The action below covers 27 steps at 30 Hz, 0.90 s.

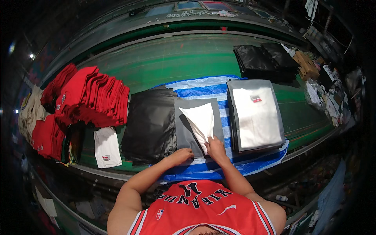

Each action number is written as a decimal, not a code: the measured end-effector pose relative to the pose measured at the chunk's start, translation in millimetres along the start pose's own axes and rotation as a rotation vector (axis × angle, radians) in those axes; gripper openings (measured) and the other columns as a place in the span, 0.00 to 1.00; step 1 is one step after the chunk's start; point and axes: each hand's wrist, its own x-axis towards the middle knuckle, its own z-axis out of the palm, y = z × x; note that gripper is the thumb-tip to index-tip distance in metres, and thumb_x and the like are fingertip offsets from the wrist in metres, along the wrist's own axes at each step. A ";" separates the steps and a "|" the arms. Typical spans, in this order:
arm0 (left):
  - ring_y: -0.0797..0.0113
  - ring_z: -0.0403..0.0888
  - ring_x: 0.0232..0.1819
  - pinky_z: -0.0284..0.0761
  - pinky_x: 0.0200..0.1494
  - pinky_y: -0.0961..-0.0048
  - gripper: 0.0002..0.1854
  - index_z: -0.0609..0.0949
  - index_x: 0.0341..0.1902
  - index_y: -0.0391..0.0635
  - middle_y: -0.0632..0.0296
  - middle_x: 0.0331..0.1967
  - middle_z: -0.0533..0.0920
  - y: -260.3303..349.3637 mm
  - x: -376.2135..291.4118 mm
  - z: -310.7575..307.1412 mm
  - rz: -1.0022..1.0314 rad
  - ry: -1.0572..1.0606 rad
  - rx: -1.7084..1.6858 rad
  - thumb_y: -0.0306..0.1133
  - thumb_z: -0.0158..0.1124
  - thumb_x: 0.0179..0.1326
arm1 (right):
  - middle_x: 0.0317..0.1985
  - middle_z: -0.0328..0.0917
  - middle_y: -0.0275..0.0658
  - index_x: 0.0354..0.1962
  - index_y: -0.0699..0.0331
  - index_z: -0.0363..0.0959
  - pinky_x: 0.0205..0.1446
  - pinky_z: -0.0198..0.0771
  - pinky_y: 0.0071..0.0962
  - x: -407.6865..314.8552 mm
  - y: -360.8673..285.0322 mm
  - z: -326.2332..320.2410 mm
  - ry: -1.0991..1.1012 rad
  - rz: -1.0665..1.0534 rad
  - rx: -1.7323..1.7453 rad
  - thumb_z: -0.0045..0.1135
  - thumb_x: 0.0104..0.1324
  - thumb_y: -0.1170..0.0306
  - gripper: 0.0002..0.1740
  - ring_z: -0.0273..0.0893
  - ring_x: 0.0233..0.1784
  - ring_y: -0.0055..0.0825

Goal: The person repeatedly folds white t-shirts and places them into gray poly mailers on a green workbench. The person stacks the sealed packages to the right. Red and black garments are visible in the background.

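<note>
My right hand [216, 149] grips the near end of a folded white T-shirt [202, 120]. The shirt lies askew, its layers fanned into a wedge. Beneath it is a flat grey plastic sheet or bag [183, 129]; I cannot tell which. At the near edge of this grey piece, my left hand [181, 155] has its fingers curled on the material, which puckers there. Right of my right hand stands a stack of folded white T-shirts [258, 120] with grey layers, a label showing at the top shirt's neck. Black plastic bags [149, 123] are piled on the left.
Blue-and-white striped sheeting [199, 88] covers part of the green table [164, 64]. Folded red shirts [94, 97] and one white shirt [108, 147] lie left. Black stacks [261, 60], a cardboard box [305, 65] and loose scraps [332, 105] sit at right.
</note>
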 end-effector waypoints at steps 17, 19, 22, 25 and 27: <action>0.42 0.71 0.70 0.70 0.70 0.60 0.32 0.74 0.67 0.34 0.38 0.68 0.72 -8.4 17.6 -56.4 0.115 0.610 0.096 0.25 0.65 0.56 | 0.41 0.81 0.52 0.52 0.63 0.82 0.45 0.76 0.40 -55.6 -35.5 -161.1 -0.148 -0.317 0.382 0.64 0.60 0.72 0.20 0.83 0.42 0.51; 0.43 0.76 0.62 0.73 0.65 0.58 0.26 0.76 0.65 0.36 0.44 0.60 0.77 -6.4 12.8 -72.6 -0.377 0.584 -0.482 0.29 0.65 0.62 | 0.39 0.83 0.50 0.48 0.65 0.84 0.46 0.76 0.34 -67.0 -36.2 -195.8 -0.404 -0.227 0.532 0.65 0.58 0.73 0.18 0.84 0.41 0.47; 0.45 0.77 0.58 0.76 0.59 0.60 0.23 0.78 0.61 0.37 0.43 0.59 0.76 -2.4 9.5 -89.9 -0.140 0.683 0.095 0.25 0.63 0.62 | 0.38 0.84 0.48 0.46 0.67 0.84 0.44 0.75 0.32 -75.6 -37.1 -212.8 -0.414 -0.185 0.550 0.66 0.57 0.75 0.18 0.84 0.38 0.39; 0.45 0.77 0.58 0.76 0.59 0.59 0.25 0.79 0.61 0.37 0.44 0.58 0.76 3.0 6.1 -90.4 -0.021 0.710 0.072 0.22 0.67 0.57 | 0.35 0.85 0.45 0.43 0.70 0.85 0.41 0.75 0.30 -79.3 -32.3 -212.4 -0.370 -0.151 0.517 0.68 0.55 0.76 0.16 0.83 0.35 0.33; 0.50 0.80 0.53 0.78 0.55 0.61 0.26 0.81 0.59 0.38 0.47 0.56 0.77 4.7 4.7 -85.6 0.039 0.681 -0.055 0.17 0.68 0.53 | 0.33 0.84 0.45 0.43 0.69 0.85 0.40 0.74 0.30 -80.5 -29.5 -205.5 -0.354 -0.052 0.485 0.67 0.55 0.77 0.16 0.82 0.34 0.34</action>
